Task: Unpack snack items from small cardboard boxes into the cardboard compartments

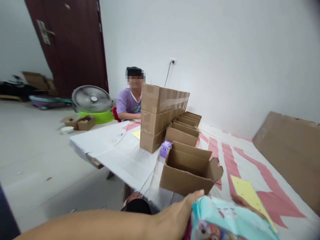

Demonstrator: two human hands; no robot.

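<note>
My left hand (178,213) reaches in from the lower left and grips a light blue printed packet (225,221) at the bottom edge. A fingertip of my right hand (243,201) shows behind the packet's far side, touching it; the rest of that hand is hidden. Just beyond the packet stands an open cardboard box (190,171) with its flaps up, nothing visible inside.
A row of open boxes (186,125) runs back beside a stack of closed boxes (160,113). A small purple pack (165,148), yellow sheets (247,193) and a flat cardboard sheet (290,150) lie around. A seated person (128,100) faces me. A fan (91,100) stands on the floor.
</note>
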